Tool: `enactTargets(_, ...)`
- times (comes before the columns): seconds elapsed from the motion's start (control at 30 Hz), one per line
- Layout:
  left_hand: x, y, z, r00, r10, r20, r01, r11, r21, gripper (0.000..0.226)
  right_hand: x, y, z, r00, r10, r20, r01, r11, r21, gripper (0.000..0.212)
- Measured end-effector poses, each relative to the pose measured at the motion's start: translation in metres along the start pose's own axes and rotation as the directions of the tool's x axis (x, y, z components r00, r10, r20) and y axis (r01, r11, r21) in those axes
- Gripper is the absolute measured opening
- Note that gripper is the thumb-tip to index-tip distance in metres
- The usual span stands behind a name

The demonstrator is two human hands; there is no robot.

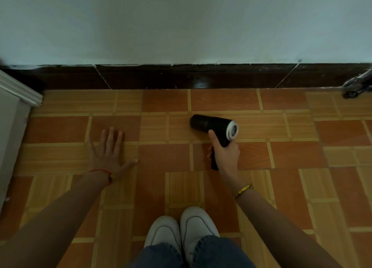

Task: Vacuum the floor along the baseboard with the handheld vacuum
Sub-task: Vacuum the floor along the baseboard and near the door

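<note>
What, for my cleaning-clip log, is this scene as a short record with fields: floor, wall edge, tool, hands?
floor: orange and tan patterned tile floor
wall edge: dark glossy baseboard below a pale wall
tool: black cylindrical handheld vacuum with white vented end cap, barrel pointing left, apart from the baseboard
right hand: grips the vacuum's handle
left hand: flat on the floor, fingers spread

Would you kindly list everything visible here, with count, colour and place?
handheld vacuum: one, black with white rear cap, right of centre, apart from baseboard
baseboard: one, dark brown, foot of wall
wall: one, pale grey, top
floor: one, orange and tan tiles
moulding: one, white, left edge
wheeled object: one, grey, far right, cut off
red bracelet: one, left wrist
yellow bracelet: one, right wrist
shoes: two, white, bottom centre
left hand: one, flat on floor, fingers spread
right hand: one, gripping vacuum's handle
</note>
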State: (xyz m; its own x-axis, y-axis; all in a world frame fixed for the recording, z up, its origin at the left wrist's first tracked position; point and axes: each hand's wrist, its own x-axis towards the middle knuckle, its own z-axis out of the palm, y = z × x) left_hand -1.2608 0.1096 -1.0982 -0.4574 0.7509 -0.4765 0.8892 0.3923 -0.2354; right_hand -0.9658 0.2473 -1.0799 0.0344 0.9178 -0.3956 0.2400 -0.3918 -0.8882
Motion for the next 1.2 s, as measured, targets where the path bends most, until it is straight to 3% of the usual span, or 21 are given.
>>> enactTargets(0.17, 0.017, 0.021, -0.015, 0.985, 0.085, -0.147, -0.1, 0.991, -0.094, 0.116, -0.018, 0.008, 0.002, 0.993, -0.013, 0.118, 0.017, 1.0, -0.026, 0.037)
enactTargets(0.33, 0.029, 0.052, -0.027, 0.951, 0.241, -0.193, -0.246, 0.969, -0.001, 0.11, -0.027, 0.013, 0.001, 0.972, -0.027, 0.232, 0.045, 0.996, -0.074, 0.035)
enactTargets(0.47, 0.036, 0.072, -0.034, 0.909, 0.342, -0.237, -0.346, 0.938, 0.025, 0.106, -0.015, 0.009, -0.012, 0.988, -0.011, 0.154, 0.021, 0.998, -0.062, 0.034)
enactTargets(0.6, 0.042, 0.091, -0.039, 0.874, 0.401, -0.273, -0.41, 0.912, 0.025, 0.104, 0.005, 0.001, -0.032, 1.0, -0.004, -0.021, 0.003, 1.0, -0.028, 0.028)
enactTargets(0.73, 0.049, 0.109, -0.043, 0.857, 0.437, -0.273, -0.434, 0.898, 0.073, 0.104, 0.018, -0.006, -0.049, 0.994, 0.009, -0.111, -0.01, 1.0, -0.009, 0.035)
enactTargets(1.07, 0.054, 0.138, -0.055, 0.809, 0.511, -0.291, -0.524, 0.851, 0.036, 0.099, -0.007, 0.009, -0.062, 0.993, 0.007, 0.122, 0.0, 0.998, -0.055, 0.032)
enactTargets(1.2, 0.054, 0.146, -0.06, 0.805, 0.519, -0.288, -0.532, 0.846, 0.039, 0.094, -0.013, 0.013, -0.07, 0.992, 0.007, 0.129, 0.001, 0.998, -0.065, 0.035)
